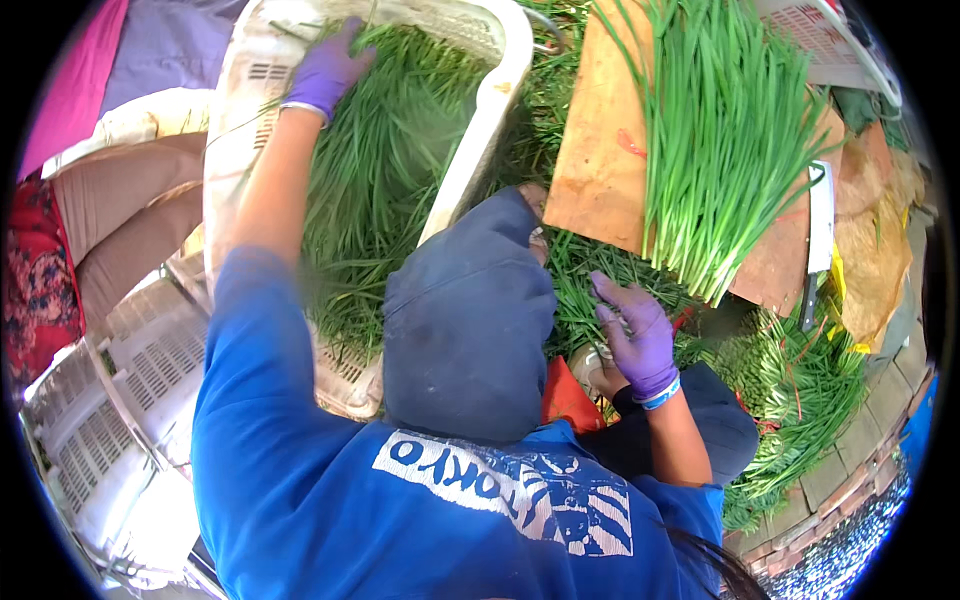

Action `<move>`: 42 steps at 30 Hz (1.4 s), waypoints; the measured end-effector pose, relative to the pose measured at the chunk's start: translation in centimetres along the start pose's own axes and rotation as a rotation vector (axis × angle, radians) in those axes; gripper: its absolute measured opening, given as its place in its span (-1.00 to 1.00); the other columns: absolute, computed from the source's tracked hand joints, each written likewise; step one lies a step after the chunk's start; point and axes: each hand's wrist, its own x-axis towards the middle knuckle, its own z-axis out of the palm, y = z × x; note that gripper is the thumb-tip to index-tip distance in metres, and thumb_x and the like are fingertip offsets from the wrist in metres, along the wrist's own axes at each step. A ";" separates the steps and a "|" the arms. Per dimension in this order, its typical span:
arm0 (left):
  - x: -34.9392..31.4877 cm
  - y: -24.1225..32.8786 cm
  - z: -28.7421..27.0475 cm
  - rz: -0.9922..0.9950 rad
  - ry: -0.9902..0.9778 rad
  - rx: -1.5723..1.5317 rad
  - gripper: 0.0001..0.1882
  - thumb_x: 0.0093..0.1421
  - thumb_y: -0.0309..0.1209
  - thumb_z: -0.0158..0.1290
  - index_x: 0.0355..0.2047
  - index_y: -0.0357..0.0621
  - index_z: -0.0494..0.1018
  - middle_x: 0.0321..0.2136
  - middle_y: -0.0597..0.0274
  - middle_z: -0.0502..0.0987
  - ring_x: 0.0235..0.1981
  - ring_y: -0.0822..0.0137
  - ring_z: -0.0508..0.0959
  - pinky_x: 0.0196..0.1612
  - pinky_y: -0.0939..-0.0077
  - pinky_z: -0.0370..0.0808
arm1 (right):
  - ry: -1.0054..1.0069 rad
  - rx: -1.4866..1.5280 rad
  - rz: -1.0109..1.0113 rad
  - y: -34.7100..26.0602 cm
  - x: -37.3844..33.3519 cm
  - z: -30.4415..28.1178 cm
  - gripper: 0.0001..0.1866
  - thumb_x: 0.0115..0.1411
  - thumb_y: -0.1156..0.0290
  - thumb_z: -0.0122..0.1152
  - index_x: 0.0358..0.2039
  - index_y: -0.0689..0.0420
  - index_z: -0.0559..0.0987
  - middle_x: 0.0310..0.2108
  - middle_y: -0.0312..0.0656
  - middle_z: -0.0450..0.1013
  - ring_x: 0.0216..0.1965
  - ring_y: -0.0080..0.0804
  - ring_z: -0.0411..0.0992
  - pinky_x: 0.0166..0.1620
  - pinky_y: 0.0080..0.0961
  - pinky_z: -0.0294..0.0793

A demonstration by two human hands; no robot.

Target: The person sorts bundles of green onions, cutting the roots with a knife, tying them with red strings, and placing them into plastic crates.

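Note:
My left hand point(328, 76), in a purple glove, reaches into a white plastic crate point(516, 62) at the upper left. It rests against loose green garlic chives point(405, 130) near the crate's left wall, fingers stretched out. My right hand point(637, 335), gloved in purple too, hovers below a wooden board point(598, 140), its fingers loosely bent and apart with nothing between them. Across that board lies a thick sheaf of long garlic chives point(720, 130), pale stem ends toward me. Beside them at the right is a knife point(820, 220) with a black handle.
Scattered chive trimmings point(580, 290) surround the board. Bundled chives point(790, 400) are heaped at the right, beside a tan sack point(868, 255) and a brick edge. White slatted crates point(100, 420) stand at the left near another person's legs point(130, 210). Another crate point(825, 40) is at the upper right.

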 end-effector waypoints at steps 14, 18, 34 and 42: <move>1.3 0.6 6.8 -0.536 -0.603 0.187 0.33 -0.35 0.03 0.25 0.08 -0.55 -0.42 -0.05 -0.22 0.26 -0.02 0.04 0.32 0.02 0.46 0.25 | 0.197 0.217 0.165 1.4 -0.8 1.0 -0.72 -0.03 0.55 0.11 -0.23 0.11 0.48 -0.23 -0.20 0.44 -0.24 -0.30 0.40 -0.10 -0.42 0.28; 2.0 -2.3 9.0 -0.557 -0.576 0.081 0.24 -0.29 -0.08 0.20 0.04 -0.64 -0.41 -0.14 -0.24 0.34 -0.10 0.02 0.39 -0.03 0.45 0.31 | 0.155 0.350 0.197 0.9 0.1 1.6 -0.71 -0.05 0.57 0.11 -0.23 0.12 0.48 -0.24 -0.19 0.45 -0.29 -0.29 0.41 -0.17 -0.48 0.33; -4.1 1.9 4.8 -0.451 -0.143 0.095 -0.07 -0.26 -0.16 0.15 0.10 -0.26 0.00 -0.19 -0.17 0.40 -0.17 -0.01 0.43 -0.09 0.34 0.34 | 0.342 0.418 0.130 -0.7 -1.6 0.8 -0.75 -0.01 0.60 0.06 -0.25 0.22 0.48 -0.29 -0.15 0.46 -0.34 -0.37 0.43 -0.23 -0.56 0.37; -18.7 0.9 -1.7 -0.295 0.588 -0.573 -0.33 -0.18 -0.54 0.15 -0.01 -0.27 0.14 -0.19 0.10 0.38 -0.19 0.29 0.39 -0.13 0.48 0.34 | 0.296 0.536 -0.093 -4.9 -1.0 -0.4 -0.74 0.05 0.57 0.01 -0.19 0.18 0.45 -0.24 -0.08 0.44 -0.26 -0.35 0.43 -0.19 -0.54 0.37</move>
